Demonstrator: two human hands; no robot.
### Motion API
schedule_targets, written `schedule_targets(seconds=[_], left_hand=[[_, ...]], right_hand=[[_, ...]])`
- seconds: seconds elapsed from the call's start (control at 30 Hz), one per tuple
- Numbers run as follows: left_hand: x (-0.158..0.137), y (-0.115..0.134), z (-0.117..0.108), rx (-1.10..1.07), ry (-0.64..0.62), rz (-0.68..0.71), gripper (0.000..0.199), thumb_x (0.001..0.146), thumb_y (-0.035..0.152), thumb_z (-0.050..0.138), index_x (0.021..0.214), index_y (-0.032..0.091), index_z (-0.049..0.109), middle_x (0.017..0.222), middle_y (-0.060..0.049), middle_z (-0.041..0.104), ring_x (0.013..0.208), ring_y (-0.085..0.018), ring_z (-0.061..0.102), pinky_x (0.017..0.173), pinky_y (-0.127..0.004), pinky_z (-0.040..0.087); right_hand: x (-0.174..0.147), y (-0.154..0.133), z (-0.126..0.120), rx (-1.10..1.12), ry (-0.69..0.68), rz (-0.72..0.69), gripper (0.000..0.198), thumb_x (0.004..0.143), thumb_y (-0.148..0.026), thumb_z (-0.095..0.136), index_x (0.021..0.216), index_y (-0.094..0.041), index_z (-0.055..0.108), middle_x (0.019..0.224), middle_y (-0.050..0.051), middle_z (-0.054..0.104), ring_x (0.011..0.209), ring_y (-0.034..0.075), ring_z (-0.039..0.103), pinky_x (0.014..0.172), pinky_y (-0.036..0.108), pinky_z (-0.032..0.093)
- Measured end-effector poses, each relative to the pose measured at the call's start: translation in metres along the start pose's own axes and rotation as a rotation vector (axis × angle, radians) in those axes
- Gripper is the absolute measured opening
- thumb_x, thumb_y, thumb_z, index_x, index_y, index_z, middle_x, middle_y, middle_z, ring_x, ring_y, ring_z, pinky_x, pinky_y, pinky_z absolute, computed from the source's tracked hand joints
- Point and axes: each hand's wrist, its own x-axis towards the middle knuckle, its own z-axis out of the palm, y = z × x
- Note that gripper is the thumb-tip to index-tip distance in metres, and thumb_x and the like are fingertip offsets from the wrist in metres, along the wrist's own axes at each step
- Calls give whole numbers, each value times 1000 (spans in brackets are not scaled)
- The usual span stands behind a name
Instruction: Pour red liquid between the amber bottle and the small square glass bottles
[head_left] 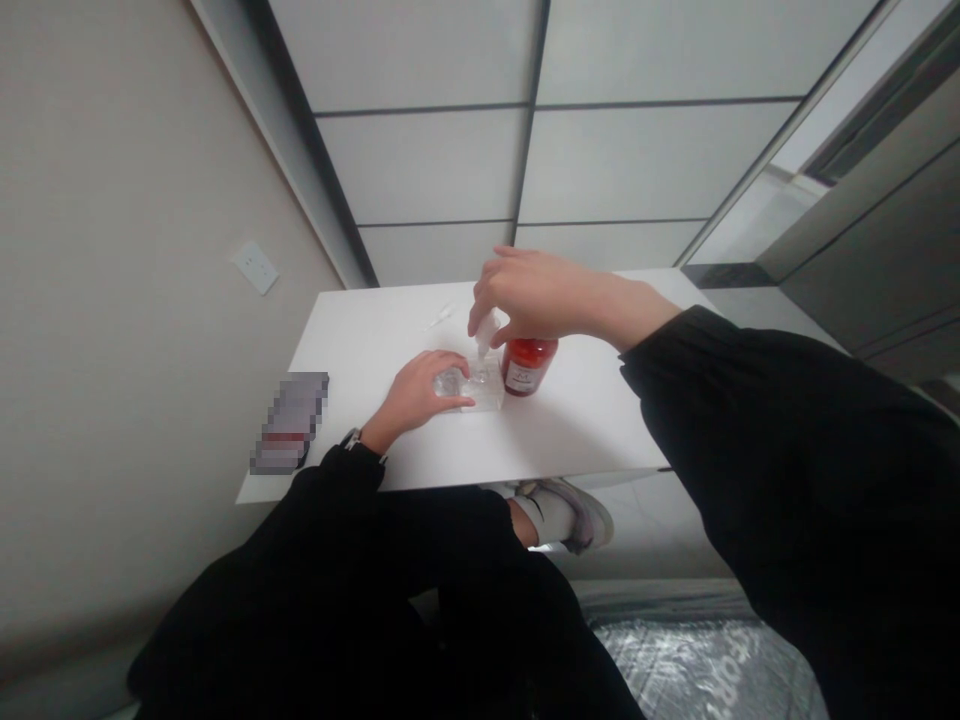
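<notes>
My left hand [420, 393] curves its thumb and fingers around the end of a clear plastic box [489, 392] lying on the white table. Above that box, my right hand [525, 290] pinches a small translucent white bottle [487, 332], its narrow tip pointing down. What comes from the tip, if anything, is too small to see. Right beside the box stands a red jar [529, 366] with a pale label, its top partly covered by my right hand. Behind my left hand lies a small thin white item [441, 317], too blurred to name.
A blurred-out flat dark object [292, 422] lies at the left end of the white table [592, 430]. A wall with a socket [256, 267] rises on the left. Panelled white doors [442, 160] stand behind the table. My shoe [589, 515] shows below its front edge.
</notes>
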Motion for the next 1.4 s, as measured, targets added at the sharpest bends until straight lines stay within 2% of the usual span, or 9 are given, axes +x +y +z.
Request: schedule_targets(seconds=[0.4, 0.6, 0.77, 1.03, 1.17, 1.33, 1.4], left_hand=[[-1, 0, 1, 1, 16, -3, 38, 79, 41, 92, 106, 27, 69, 124, -3, 77, 119, -29, 70, 109, -47, 50], [-1, 0, 1, 0, 13, -3, 37, 80, 43, 91, 106, 27, 70, 124, -3, 77, 120, -29, 70, 110, -48, 50], [-1, -1, 0, -5, 14, 2, 38, 80, 42, 92, 106, 27, 70, 125, -3, 77, 120, -28, 70, 110, -47, 50], [0, 0, 0, -4, 14, -5, 37, 80, 41, 92, 106, 27, 69, 124, -3, 77, 120, -28, 70, 110, -47, 50], [0, 1, -1, 0, 10, -8, 37, 80, 43, 92, 105, 27, 69, 124, -3, 77, 119, -28, 70, 109, -47, 51], [0, 1, -1, 0, 10, -12, 37, 80, 43, 91, 105, 27, 69, 123, -3, 77, 118, -28, 70, 109, -47, 51], [0, 0, -1, 1, 13, -13, 38, 80, 42, 91, 106, 27, 69, 124, -3, 77, 119, -29, 70, 109, -47, 51]], right_hand=[[-1, 1, 2, -16, 14, -13, 30, 91, -22, 77, 121, -23, 82, 117, 9, 80, 117, 27, 65, 127, 58, 26], [0, 4, 5, -11, 64, -42, 30, 93, -26, 75, 122, -24, 82, 115, 8, 80, 119, 27, 65, 127, 59, 24], [-1, 1, 1, -1, 22, -5, 32, 94, -28, 75, 124, -24, 81, 119, 9, 80, 121, 28, 65, 128, 58, 23], [-1, 0, 1, -26, 27, -6, 31, 94, -25, 75, 124, -24, 82, 115, 9, 80, 116, 28, 64, 125, 57, 27], [0, -3, 0, -22, 10, 10, 31, 93, -25, 76, 123, -24, 82, 117, 10, 79, 117, 29, 62, 119, 52, 33], [0, -4, -2, -17, -9, 14, 30, 92, -23, 76, 122, -23, 83, 119, 12, 79, 116, 30, 60, 101, 44, 43], [0, -2, -1, -24, 2, 7, 31, 93, -25, 75, 122, -23, 82, 118, 12, 78, 114, 30, 60, 100, 45, 43]])
